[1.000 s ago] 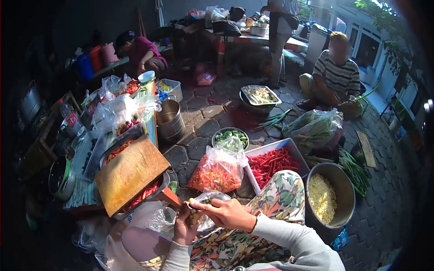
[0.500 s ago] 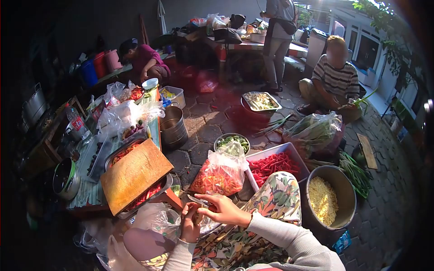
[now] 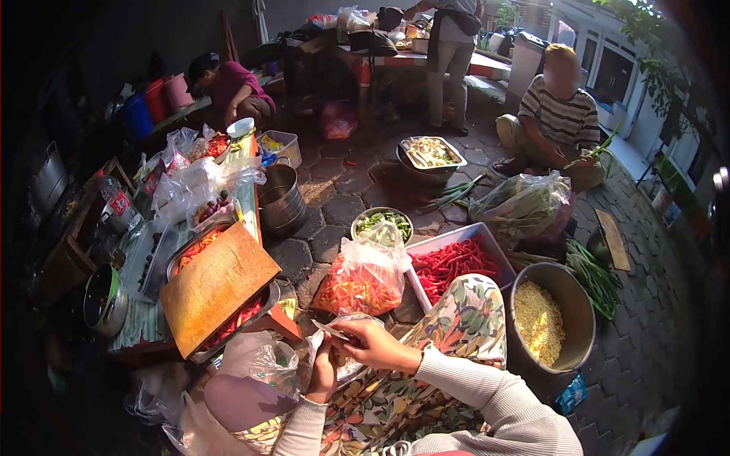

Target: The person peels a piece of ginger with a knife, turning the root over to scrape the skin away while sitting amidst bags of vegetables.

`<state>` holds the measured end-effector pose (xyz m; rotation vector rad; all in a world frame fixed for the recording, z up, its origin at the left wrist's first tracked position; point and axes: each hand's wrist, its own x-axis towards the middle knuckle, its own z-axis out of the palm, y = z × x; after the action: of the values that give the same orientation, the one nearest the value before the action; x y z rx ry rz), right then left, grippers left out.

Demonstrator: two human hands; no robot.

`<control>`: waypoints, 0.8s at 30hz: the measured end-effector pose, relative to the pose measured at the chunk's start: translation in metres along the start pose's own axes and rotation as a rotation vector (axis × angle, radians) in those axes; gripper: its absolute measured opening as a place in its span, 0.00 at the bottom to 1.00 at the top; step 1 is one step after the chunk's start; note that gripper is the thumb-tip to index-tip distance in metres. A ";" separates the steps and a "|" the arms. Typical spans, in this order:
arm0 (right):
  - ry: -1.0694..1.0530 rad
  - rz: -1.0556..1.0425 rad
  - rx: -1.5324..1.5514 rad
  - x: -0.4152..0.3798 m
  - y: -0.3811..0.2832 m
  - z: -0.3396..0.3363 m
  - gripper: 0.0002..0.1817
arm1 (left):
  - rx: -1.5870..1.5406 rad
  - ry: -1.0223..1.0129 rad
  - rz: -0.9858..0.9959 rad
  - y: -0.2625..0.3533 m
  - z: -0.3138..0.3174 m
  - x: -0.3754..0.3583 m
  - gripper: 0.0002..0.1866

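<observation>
Gripping right hand [image 3: 372, 345]: my fingers are closed around a thin silvery knife [image 3: 328, 329], its blade pointing leftward.
Left hand [image 3: 322, 371]: my fingers curl just under that blade (whatever they hold is too hidden to tell, nor can I tell how far open they are).
Knife: above my leaf-patterned trousers [image 3: 380, 425], near a clear plastic bag of chopped red-and-orange chillies [image 3: 361, 285].
Tray: white, rectangular [image 3: 418, 287], with long red chillies [image 3: 456, 266], beyond my knee.
Pot: deep grey metal [image 3: 580, 323], right of my knee, holding pale yellow chopped pieces [image 3: 538, 323].
Board: brown, rectangular, wooden [image 3: 219, 289], tilted, on my left.
</observation>
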<state>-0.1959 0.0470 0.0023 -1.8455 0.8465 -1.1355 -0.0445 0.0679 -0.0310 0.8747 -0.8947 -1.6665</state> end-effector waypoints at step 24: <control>-0.099 0.228 0.171 0.003 -0.018 -0.001 0.17 | -0.723 0.094 -0.230 0.013 -0.013 0.004 0.21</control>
<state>-0.1933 0.0529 0.0196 -1.6062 0.8516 -0.9360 -0.0285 0.0598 -0.0255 0.5519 -0.0870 -1.9321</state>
